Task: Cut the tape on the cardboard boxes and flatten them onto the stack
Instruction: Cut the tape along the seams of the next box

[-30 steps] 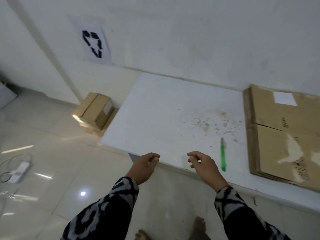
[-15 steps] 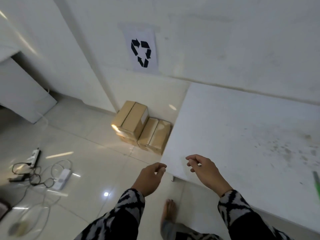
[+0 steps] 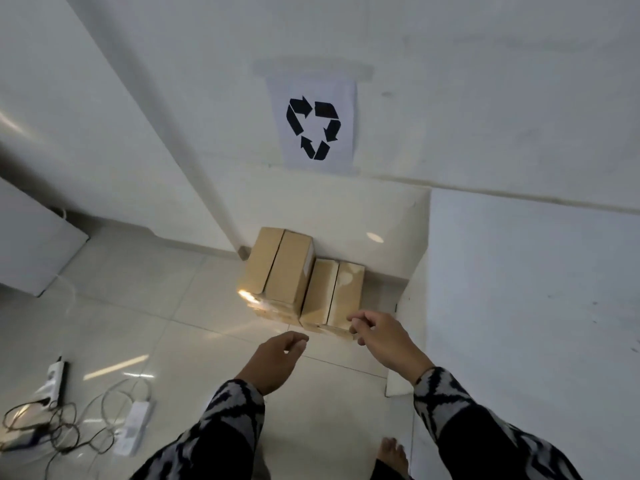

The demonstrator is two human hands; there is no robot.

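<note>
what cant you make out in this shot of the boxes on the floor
Head view only:
- Taller box: its label is cut off at the top's right edge, unreadable.
- Lower box: its near right corner is hidden by the right hand.
- Tape seams: too dim and small to tell if cut.
- Left hand: palm faces away.

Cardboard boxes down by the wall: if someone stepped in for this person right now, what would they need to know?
Left hand: loosely curled, holds nothing.
Right hand: loosely curled, holds nothing, hangs in front of the shorter box.
Boxes: the taller box and the shorter one stand side by side on the floor under the recycling sign, beside the white table.
Done: nothing on these two; both look closed.
Left: pick one up, cut its tape, flatten it. No cutter or stack in view.
</note>
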